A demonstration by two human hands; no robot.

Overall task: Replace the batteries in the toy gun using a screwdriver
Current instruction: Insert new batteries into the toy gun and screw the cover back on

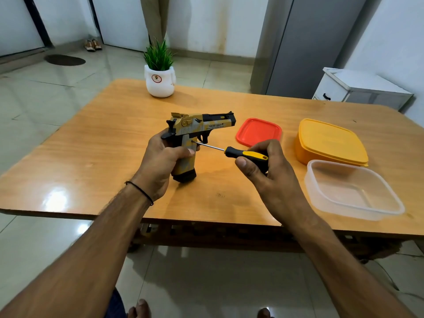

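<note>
- Head view: the left hand [158,161] is wrapped around the grip of the toy gun [197,127], fingers curled tight on it, thumb across the side that faces the camera.
- The toy gun is held upright above the wooden table [91,157], barrel pointing away from the left fingers toward the right, its black base just below the heel of that hand.
- The right hand [270,171] pinches the black-and-yellow handle of the screwdriver [243,153] between thumb and fingertips, closed firmly on it.
- The screwdriver's metal shaft runs leftward from the right fingers, and its tip meets the side of the gun's grip just above the left thumb, below the trigger guard.
- A black thread band [140,191] circles the left wrist.
- Beyond the right fingers lies a red lid [259,131], flat on the table.
- Further right of those fingers sits a yellow container [330,143] with its lid on, and nearer the camera, beside the right wrist, an open clear container [353,191]; the two appear to touch.
- Well beyond the left fingers, at the table's far edge, stands a green plant in a white pot [160,81].
- Whether a screw sits under the tip is too small to tell.
</note>
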